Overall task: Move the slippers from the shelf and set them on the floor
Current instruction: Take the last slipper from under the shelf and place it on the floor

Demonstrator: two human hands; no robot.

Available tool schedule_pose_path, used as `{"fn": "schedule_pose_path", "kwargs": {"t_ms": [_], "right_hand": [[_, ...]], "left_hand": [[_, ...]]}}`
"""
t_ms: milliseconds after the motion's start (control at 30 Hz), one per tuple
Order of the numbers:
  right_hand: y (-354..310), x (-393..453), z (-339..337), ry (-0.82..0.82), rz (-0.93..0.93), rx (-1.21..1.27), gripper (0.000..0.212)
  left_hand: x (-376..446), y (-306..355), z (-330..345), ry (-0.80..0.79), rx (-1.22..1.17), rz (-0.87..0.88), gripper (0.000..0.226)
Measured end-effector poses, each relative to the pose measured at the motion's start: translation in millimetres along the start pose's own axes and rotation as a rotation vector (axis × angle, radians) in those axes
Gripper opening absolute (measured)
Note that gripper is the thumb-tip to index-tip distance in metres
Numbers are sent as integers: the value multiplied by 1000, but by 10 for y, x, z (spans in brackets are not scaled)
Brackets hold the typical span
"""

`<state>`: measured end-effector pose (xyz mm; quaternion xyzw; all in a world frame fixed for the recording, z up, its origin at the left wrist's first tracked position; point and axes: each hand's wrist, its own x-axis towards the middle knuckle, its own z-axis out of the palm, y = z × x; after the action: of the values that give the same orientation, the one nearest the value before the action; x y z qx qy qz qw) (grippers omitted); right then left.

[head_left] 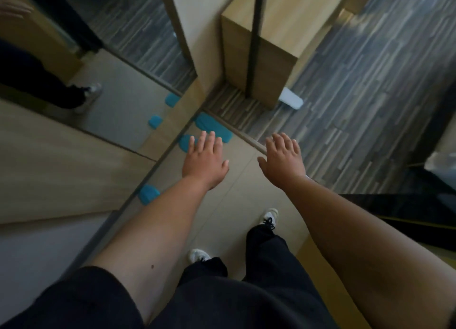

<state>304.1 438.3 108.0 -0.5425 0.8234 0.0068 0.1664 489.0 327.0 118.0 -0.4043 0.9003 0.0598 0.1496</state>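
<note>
Both hands are empty, fingers spread: the left hand [204,159] reaches over the blue slippers [213,128] lying on the tile floor [244,188] by the mirror [128,101]; the right hand [283,158] hovers beside it. The setting-down step looks finished; any remaining slipper needs fetching from the shelf, which I cannot pick out.

Both bare forearms reach forward and down, the left hand [204,159] and right hand [283,158] spread flat, palms down, holding nothing.
</note>
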Motion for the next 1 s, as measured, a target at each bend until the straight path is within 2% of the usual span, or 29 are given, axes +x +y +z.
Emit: {"fn": "schedule_pose_path", "kwargs": {"t_ms": [400,633,1000], "right_hand": [[1798,667,-382,1,178,66,65],[2587,1099,-556,-12,280,103,67],[3531,2323,-1027,-14,371,150,63]], "left_hand": [[1379,1520,-391,-43,-2,141,71],[2303,2059,-498,-21,-51,235,70],[3970,2613,-963,-68,-48,315,68]]}}
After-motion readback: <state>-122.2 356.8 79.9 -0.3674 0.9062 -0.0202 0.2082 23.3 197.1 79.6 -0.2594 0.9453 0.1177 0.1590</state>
